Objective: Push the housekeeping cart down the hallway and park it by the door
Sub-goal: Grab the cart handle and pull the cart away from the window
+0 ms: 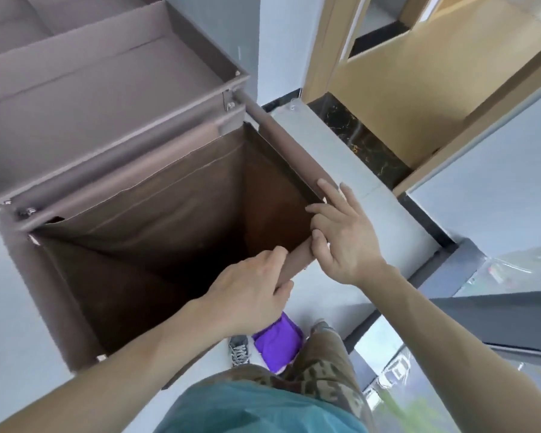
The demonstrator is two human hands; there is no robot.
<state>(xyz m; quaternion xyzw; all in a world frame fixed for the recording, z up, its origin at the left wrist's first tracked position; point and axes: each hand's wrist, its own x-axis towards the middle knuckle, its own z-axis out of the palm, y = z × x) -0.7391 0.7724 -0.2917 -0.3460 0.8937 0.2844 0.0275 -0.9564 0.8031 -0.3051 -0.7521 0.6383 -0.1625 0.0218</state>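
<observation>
The brown housekeeping cart (pixel 113 98) fills the left and middle of the head view, with flat trays on top and an open brown linen bag (pixel 156 232) at its near end. My left hand (pixel 250 295) grips the cart's near rail at the bag's corner. My right hand (pixel 344 232) rests on the same corner with its fingers straight, thumb against the rail end. A wooden door (pixel 425 73) stands open at the upper right, just beyond the cart's right side.
A dark marble threshold (pixel 359 142) lies under the doorway. Grey wall and black baseboard run along the right. A glass panel (pixel 419 370) sits low on the right. A purple cloth (pixel 278 342) lies on the floor by my shoes.
</observation>
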